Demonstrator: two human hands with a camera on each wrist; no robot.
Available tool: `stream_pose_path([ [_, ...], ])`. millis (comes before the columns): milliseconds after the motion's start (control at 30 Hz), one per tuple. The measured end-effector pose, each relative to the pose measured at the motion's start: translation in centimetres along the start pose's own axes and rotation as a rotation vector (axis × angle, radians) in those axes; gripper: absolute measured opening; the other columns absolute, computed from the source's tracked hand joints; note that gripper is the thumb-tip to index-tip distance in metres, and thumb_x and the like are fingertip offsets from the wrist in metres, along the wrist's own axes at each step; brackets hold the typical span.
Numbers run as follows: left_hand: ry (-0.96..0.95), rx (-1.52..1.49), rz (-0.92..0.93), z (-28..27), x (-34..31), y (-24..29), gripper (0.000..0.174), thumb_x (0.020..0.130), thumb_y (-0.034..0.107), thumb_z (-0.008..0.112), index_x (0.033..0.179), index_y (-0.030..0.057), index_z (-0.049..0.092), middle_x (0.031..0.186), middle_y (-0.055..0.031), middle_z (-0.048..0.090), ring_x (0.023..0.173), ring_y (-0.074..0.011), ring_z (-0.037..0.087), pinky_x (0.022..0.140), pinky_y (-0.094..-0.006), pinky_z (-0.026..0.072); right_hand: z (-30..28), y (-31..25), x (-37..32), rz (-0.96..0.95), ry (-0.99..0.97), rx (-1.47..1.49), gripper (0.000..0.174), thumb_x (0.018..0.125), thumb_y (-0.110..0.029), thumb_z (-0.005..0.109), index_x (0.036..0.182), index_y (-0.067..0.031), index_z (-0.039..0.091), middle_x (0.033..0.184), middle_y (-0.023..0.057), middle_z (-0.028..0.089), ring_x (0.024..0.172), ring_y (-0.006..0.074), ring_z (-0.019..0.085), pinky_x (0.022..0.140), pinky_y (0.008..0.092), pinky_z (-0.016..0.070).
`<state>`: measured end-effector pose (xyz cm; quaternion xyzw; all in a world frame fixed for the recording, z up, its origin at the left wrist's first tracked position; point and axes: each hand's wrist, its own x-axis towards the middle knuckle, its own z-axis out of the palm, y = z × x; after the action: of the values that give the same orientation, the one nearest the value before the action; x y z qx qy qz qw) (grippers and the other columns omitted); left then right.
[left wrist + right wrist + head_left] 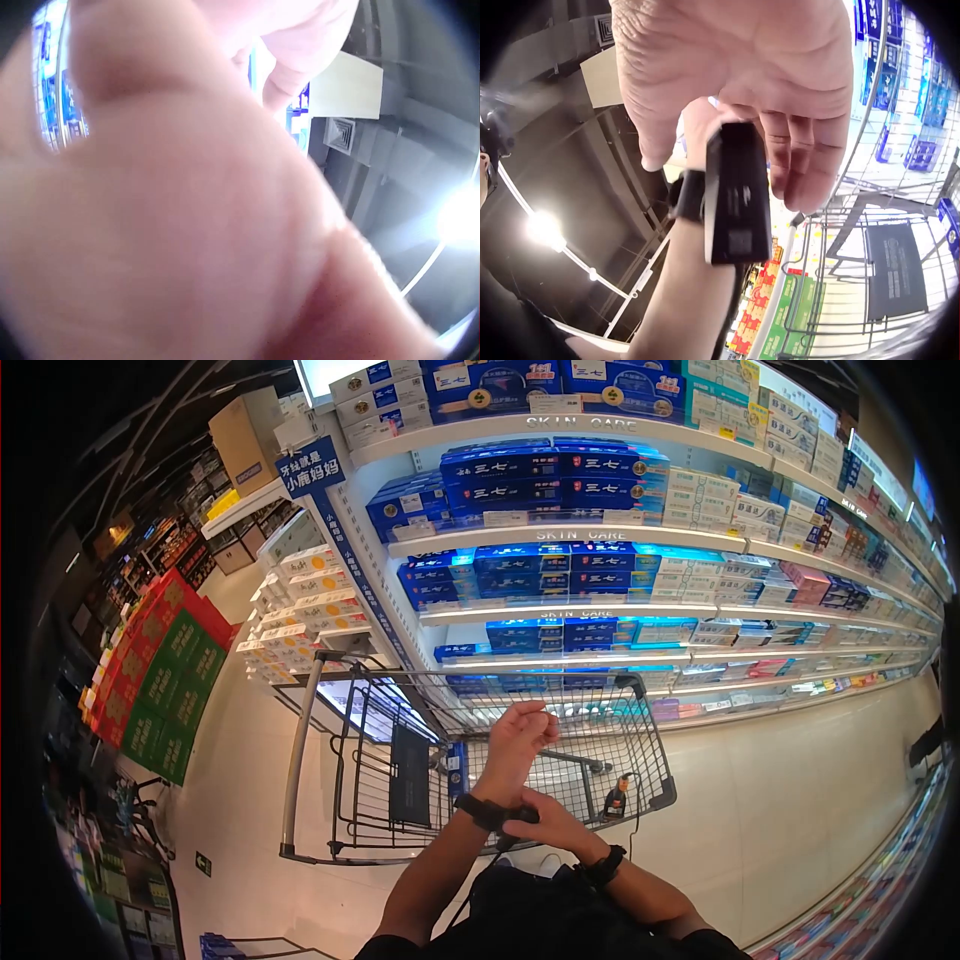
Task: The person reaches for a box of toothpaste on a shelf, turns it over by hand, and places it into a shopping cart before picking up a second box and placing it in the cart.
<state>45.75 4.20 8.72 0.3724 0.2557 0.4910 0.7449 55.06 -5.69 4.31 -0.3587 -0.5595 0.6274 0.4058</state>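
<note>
Raised over the shopping cart [660, 760], my left hand [520, 735] has loosely curled fingers with nothing in them. In the left wrist view its palm [172, 210] fills most of the picture. A black strap on the left wrist carries a small black camera box [739, 195], with a cable hanging below. My right hand [560, 828] is at this wrist, thumb on one side of the box and fingers on the other, holding it. The right wrist view shows the right thumb [656, 142] and fingers around the box. A dark band [603, 865] circles the right wrist.
Inside the cart are a dark bottle [617, 798] and a blue box [457, 770]; a black panel [410, 775] hangs near its handle [300, 760]. Lit shelves [560, 535] of blue and white toothpaste boxes rise in front. Red and green cartons [165, 680] are stacked at left.
</note>
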Motion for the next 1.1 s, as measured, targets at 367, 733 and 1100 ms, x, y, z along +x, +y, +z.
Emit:
stream_pose_path([
  [367,-0.238,0.584,0.032,0.6,-5.5,-1.4,0.029,0.085,0.000,0.066,0.111,-0.0027,0.053,0.101,-0.0070,0.058,0.096,-0.0123,0.059,0.086,-0.0259,0.0483,-7.1,-7.0,5.4,-0.260,0.562,0.131,0.045,0.098,-0.040,0.048,0.116,0.0001,0.057,0.103,0.0104,0.065,0.094,0.0164,0.062,0.075,0.0293,0.0517],
  [733,-0.315,0.453,-0.059,1.9,-8.5,-4.3,0.051,0.076,-0.001,0.074,0.119,-0.0021,0.046,0.103,-0.0084,0.058,0.096,-0.0131,0.061,0.085,-0.0266,0.0508,-7.3,-5.9,7.4,-0.342,0.669,-0.019,0.033,0.094,-0.029,0.057,0.108,0.0003,0.061,0.093,0.0090,0.068,0.084,0.0148,0.065,0.070,0.0275,0.0518],
  [1100,-0.238,0.499,0.027,1.1,-7.8,-4.6,0.042,0.077,-0.010,0.070,0.110,-0.0006,0.047,0.105,-0.0112,0.058,0.095,-0.0159,0.061,0.081,-0.0282,0.0534,-6.6,-3.9,6.3,-0.378,0.632,-0.990,0.020,0.089,-0.011,0.058,0.106,-0.0008,0.062,0.092,0.0157,0.066,0.081,0.0318,0.065,0.071,0.0383,0.0526],
])
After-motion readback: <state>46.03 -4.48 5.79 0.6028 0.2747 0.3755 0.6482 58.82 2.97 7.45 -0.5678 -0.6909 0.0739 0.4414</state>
